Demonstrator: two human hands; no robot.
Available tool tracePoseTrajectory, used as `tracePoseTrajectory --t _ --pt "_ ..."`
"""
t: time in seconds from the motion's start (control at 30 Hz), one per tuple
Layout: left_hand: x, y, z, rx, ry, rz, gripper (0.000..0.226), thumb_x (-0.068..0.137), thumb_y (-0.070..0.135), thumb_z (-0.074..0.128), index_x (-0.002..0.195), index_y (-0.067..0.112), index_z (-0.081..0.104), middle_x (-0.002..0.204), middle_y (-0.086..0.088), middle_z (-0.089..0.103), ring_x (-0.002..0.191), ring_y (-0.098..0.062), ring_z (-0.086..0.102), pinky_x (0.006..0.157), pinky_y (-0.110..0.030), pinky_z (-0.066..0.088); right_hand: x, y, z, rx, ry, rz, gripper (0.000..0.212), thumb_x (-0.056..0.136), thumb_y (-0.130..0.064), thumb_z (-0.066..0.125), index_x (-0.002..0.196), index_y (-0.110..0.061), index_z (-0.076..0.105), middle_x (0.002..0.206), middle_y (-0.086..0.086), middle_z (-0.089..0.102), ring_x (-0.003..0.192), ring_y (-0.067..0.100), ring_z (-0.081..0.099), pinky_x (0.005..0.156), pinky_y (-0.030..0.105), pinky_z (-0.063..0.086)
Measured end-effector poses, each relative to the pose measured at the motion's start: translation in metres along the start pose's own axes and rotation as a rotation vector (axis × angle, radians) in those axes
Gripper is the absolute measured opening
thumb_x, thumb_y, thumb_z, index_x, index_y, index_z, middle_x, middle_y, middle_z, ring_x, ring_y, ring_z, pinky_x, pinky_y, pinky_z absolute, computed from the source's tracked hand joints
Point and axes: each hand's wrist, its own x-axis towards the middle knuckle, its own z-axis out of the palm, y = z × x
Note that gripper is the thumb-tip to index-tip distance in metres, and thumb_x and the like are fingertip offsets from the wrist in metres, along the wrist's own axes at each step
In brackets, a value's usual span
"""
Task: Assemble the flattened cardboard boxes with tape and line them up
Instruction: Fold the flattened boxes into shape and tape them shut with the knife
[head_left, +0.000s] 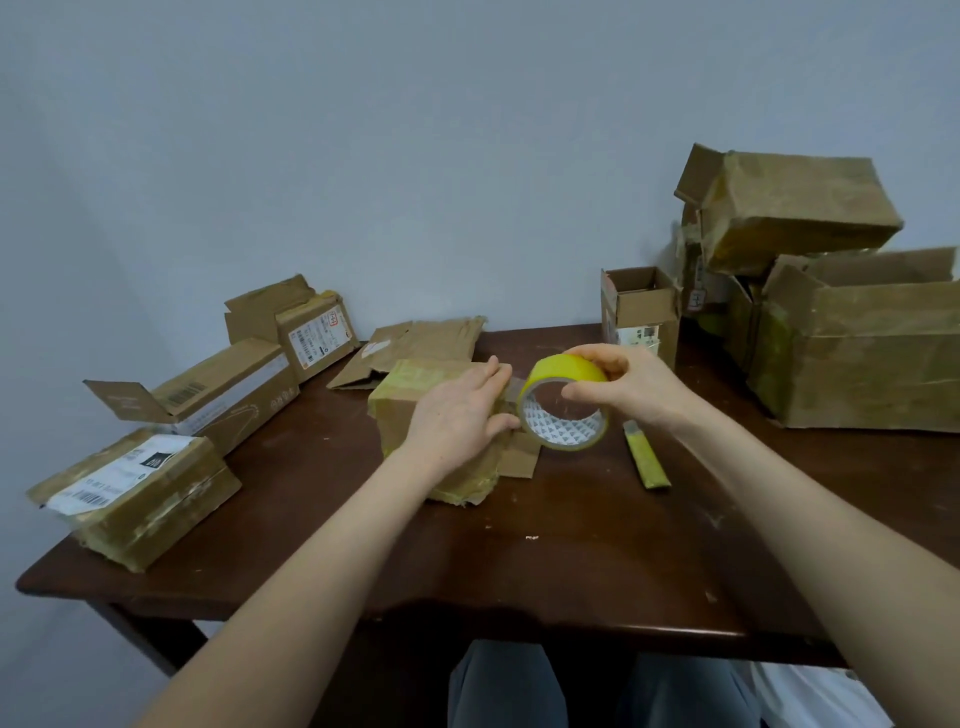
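No word or number is sharp enough to read. At the lower left, the taped box (156, 512) carries a white label (120, 475) with barcodes and blurred print. The long box (249, 384) behind it shows a barcode (185, 393). The box further back (306, 317) has a white sticker (313, 340) with a red mark (334, 318), also unreadable.

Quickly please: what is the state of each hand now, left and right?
Left hand: open, fingers straight, pressing on the small box.
Right hand: closed around the yellow tape roll, holding it.
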Motion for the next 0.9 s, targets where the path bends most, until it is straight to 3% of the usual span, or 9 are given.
tracePoseTrajectory --t 0.13,0.27,0.4,0.53,0.73,0.9 --pt "0.0 -0.001 0.001 0.017 0.017 0.031 0.071 0.094 0.053 0.043 0.151 0.017 0.02 0.159 0.0 0.017 0.143 -0.016 0.025 0.109 -0.032 0.032 -0.004 0.0 -0.002 -0.095 -0.019 -0.002 0.05 0.073 -0.029 0.082 0.12 -0.023 0.065 0.104 -0.007 0.07 0.097 0.01 0.065 0.082 0.024 0.051" --pt "-0.002 -0.003 0.004 0.028 0.038 0.0 0.07 0.095 0.054 0.039 0.152 0.019 0.019 0.159 0.002 0.018 0.144 -0.015 0.021 0.11 -0.032 0.027 -0.015 0.002 -0.008 -0.313 -0.037 0.001 0.058 0.074 -0.032 0.08 0.129 -0.028 0.06 0.117 -0.011 0.058 0.11 0.011 0.055 0.085 0.023 0.04" --pt "-0.007 -0.006 0.005 -0.058 0.075 -0.01 0.067 0.092 0.047 0.05 0.15 0.024 0.026 0.154 0.004 0.027 0.14 -0.015 0.027 0.111 -0.036 0.026 -0.024 0.012 0.001 -0.169 0.002 0.098 0.061 0.07 -0.038 0.082 0.127 -0.031 0.059 0.12 -0.011 0.058 0.111 0.01 0.053 0.093 0.028 0.044" --pt "-0.016 -0.015 0.007 -0.05 0.115 0.059 0.064 0.09 0.035 0.055 0.148 0.026 0.03 0.152 0.007 0.032 0.139 -0.011 0.03 0.109 -0.034 0.026 -0.027 0.014 0.005 -0.16 0.073 0.11 0.051 0.07 -0.038 0.082 0.116 -0.028 0.064 0.109 -0.008 0.064 0.103 0.013 0.059 0.086 0.03 0.05" --pt "-0.013 -0.009 0.007 0.009 0.101 0.045 0.064 0.093 0.039 0.053 0.15 0.025 0.026 0.154 0.006 0.029 0.14 -0.014 0.028 0.11 -0.034 0.027 -0.026 0.007 0.001 -0.301 0.067 0.053 0.063 0.072 -0.037 0.08 0.13 -0.025 0.06 0.131 -0.005 0.057 0.123 0.015 0.048 0.096 0.029 0.04" --pt "-0.013 -0.005 0.005 0.025 0.097 0.025 0.063 0.095 0.039 0.05 0.15 0.025 0.024 0.155 0.006 0.026 0.141 -0.014 0.027 0.111 -0.034 0.026 -0.025 0.003 0.0 -0.355 0.058 0.065 0.059 0.074 -0.038 0.079 0.129 -0.027 0.06 0.129 -0.006 0.057 0.119 0.014 0.05 0.091 0.026 0.039"
